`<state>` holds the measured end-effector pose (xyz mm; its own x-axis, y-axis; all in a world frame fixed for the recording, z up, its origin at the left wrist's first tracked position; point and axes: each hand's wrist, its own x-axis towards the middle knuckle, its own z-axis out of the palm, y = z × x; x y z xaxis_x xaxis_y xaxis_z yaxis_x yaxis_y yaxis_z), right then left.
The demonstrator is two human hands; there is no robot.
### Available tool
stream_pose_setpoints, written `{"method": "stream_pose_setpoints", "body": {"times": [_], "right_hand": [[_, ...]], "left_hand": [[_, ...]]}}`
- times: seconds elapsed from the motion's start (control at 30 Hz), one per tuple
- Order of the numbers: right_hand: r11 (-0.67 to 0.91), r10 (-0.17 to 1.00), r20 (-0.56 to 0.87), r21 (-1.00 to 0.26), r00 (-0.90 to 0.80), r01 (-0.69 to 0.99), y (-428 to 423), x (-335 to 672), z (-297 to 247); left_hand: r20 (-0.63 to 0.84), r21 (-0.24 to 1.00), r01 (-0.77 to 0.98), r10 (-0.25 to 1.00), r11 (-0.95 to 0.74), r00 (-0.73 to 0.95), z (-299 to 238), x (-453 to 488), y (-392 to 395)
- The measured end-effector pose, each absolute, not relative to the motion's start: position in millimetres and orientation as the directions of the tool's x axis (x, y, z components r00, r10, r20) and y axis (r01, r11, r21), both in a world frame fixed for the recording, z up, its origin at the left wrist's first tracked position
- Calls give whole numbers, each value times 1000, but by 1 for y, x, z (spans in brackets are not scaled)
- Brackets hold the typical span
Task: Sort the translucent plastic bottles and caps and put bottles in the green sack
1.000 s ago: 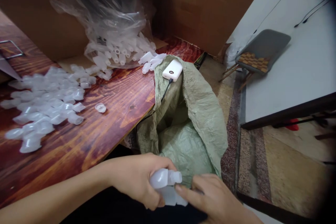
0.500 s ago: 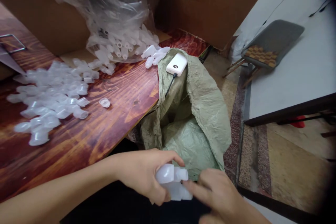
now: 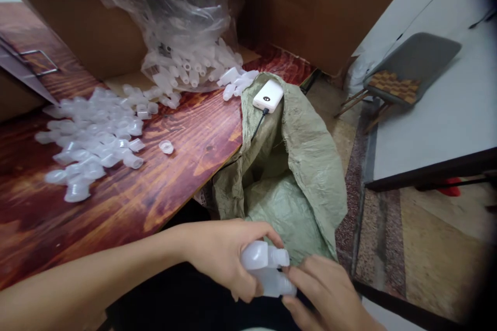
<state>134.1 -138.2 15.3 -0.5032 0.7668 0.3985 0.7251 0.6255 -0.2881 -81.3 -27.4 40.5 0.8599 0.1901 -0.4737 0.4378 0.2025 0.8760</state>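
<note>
Two small translucent white plastic bottles (image 3: pixel 255 256) lie side by side in my left hand (image 3: pixel 223 256), which is wrapped round them over the front of the sack. Their ribbed necks point right. My right hand (image 3: pixel 326 292) is at the neck of the lower bottle (image 3: pixel 274 283), its thumb below and its index finger above. Its other fingers are partly hidden. Below the hands hangs the open mouth of a green woven sack (image 3: pixel 314 150). Up on the table, a pile of similar plastic pieces (image 3: pixel 97 134) lies at the left, near one loose translucent piece (image 3: pixel 166 147).
A cardboard box (image 3: pixel 303 5) stands on the wood-grain table (image 3: pixel 186 165), with a clear bag (image 3: pixel 186 15) spilling bottles. A white power bank (image 3: pixel 268 96) with a black cable rests on the sack's edge. At the right, a grey chair (image 3: pixel 423 67) stands by the wall.
My right hand has come closer, its thumb now reaching the lower bottle's neck, where earlier the index finger pointed at it. The view has shifted slightly; my left hand keeps its grip.
</note>
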Motion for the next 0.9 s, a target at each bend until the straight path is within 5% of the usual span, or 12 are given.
{"method": "stream_pose_setpoints", "body": {"times": [0.07, 0.17, 0.33, 0.53, 0.9], "right_hand": [[500, 862, 343, -465, -373, 730, -142, 123, 11], [177, 976, 48, -741, -212, 648, -149, 116, -4], [-211, 948, -292, -873, -125, 439, -162, 119, -25], [-566, 810, -571, -821, -135, 75, -165, 117, -9], [-693, 720, -686, -718, -104, -66, -181, 117, -8]], "left_hand": [[-452, 891, 425, 225, 160, 863, 39, -80, -31], [-425, 901, 431, 284, 42, 860, 39, -79, -37], [-388, 849, 480, 355, -222, 851, 47, -76, -50], [-351, 842, 450, 330, -298, 876, 55, -79, -61], [-8, 819, 184, 310, -543, 951, 34, -74, -73]]}}
